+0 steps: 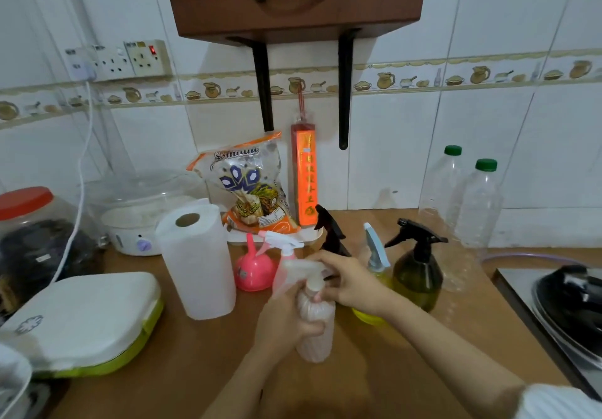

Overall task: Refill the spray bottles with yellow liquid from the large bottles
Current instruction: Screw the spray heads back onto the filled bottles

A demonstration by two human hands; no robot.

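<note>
The left hand (286, 317) grips the ribbed pinkish spray bottle (315, 330) at its body; the right hand (347, 280) sits on its white trigger head (304, 270). Behind the fingers stand a pink funnel (252, 272) and a dark green spray bottle (418, 275). Left of them stands a white paper-towel roll (197, 262); two clear large plastic bottles (469, 210) stand far right, against the wall.

left hand (286, 317) curled gripping, right hand (348, 280) curled, arms extended

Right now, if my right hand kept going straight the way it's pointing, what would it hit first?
Your right hand points left, already at the pink spray bottle's collar. Past that, probably the pink funnel; depth is unclear.
</note>
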